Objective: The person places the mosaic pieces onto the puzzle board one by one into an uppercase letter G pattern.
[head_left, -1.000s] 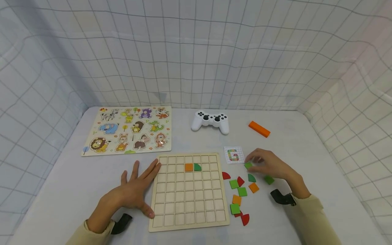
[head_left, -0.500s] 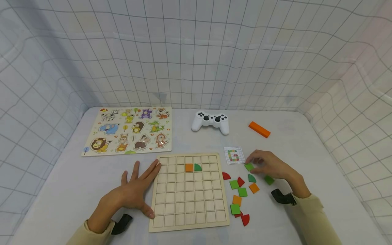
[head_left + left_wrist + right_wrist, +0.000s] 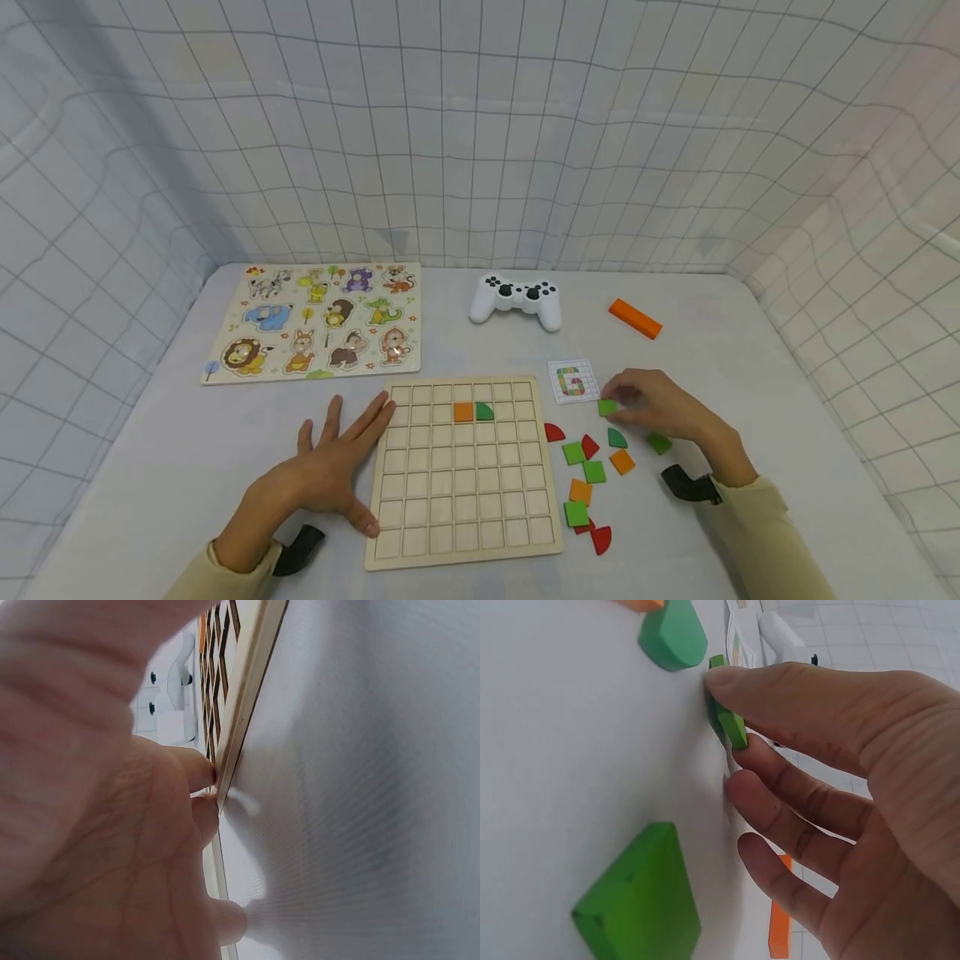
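I had two pieces (image 3: 463, 412) on the board (image 3: 465, 483), other tiles (image 3: 577, 513) loose; left hand (image 3: 328, 472) spread, right hand (image 3: 651, 403) pinching a green square (image 3: 607, 407).

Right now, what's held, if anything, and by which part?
The right hand pinches a bright green square tile by its edges, between thumb and fingertip. The left hand holds nothing; it touches the pale wooden grid board.

A pale, square wooden grid board (image 3: 465, 507) lay flat, its left edge touched by the left hand (image 3: 322, 473). To its right, apart from it, a bright-green square tile (image 3: 607, 407) was pinched in the right hand (image 3: 654, 403).
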Demonstrator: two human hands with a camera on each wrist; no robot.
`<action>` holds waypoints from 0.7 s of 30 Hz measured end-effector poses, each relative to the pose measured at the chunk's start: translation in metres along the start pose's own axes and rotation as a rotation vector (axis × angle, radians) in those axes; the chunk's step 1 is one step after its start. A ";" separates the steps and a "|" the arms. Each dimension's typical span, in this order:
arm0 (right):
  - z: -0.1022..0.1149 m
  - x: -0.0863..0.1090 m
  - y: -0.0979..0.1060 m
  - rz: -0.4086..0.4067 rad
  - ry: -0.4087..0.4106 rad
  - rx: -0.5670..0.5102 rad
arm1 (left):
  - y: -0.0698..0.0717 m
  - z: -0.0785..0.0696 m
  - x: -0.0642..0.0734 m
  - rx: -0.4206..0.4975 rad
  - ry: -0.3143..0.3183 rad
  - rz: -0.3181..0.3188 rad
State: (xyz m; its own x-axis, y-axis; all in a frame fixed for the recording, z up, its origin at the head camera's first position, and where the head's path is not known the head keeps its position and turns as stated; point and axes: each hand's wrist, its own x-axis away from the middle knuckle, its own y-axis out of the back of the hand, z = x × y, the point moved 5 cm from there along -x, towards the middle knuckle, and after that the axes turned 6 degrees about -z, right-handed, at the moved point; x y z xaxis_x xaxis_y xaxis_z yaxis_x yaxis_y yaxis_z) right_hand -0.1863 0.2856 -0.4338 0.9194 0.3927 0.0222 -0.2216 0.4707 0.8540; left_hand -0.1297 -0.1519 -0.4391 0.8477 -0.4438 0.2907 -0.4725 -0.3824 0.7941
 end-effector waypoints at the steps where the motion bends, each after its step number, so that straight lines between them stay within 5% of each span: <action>1: 0.000 0.000 0.000 0.000 0.001 0.008 | 0.000 0.000 0.000 -0.002 -0.001 0.001; 21: 0.029 -0.008 -0.005 -0.026 0.105 0.031 | -0.002 0.001 -0.002 -0.015 0.002 0.001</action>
State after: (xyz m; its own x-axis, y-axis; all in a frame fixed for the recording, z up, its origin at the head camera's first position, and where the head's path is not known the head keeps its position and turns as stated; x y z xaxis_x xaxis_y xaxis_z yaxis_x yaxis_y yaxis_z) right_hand -0.1832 0.2572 -0.4231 0.8854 0.4618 -0.0530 -0.1865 0.4573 0.8695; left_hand -0.1309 -0.1510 -0.4422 0.8476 -0.4425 0.2929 -0.4701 -0.3699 0.8014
